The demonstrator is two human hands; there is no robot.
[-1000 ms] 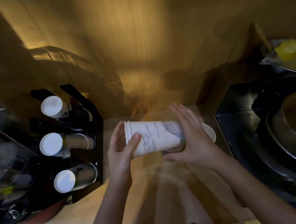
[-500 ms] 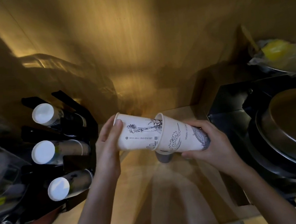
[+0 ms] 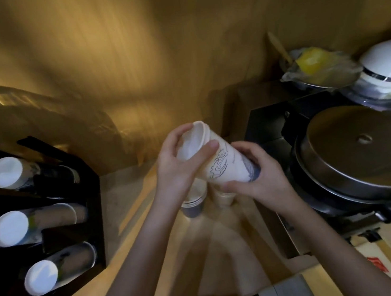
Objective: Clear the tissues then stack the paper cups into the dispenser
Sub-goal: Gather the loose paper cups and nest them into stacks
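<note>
A white paper cup with a dark line drawing (image 3: 226,166), with another nested inside it, is held tilted above the wooden counter. My left hand (image 3: 179,167) grips its open rim end. My right hand (image 3: 258,181) holds its base end. Beneath the hands, more paper cups (image 3: 194,205) stand on the counter, one of them a cream cup (image 3: 224,197). A black cup dispenser (image 3: 92,201) sits at the left with three rows of cups, their white bottoms (image 3: 10,228) facing me. No tissues are visible.
A black appliance with a large round metal lid (image 3: 363,148) fills the right side. Behind it sit a bowl with a yellow bag (image 3: 315,67) and stacked white bowls (image 3: 387,65). A wooden wall (image 3: 152,54) backs the counter.
The two cups were partly apart half a second ago. They are now pushed together into one nested stack, tilted with the rim up toward the left. The view has shifted right.
</note>
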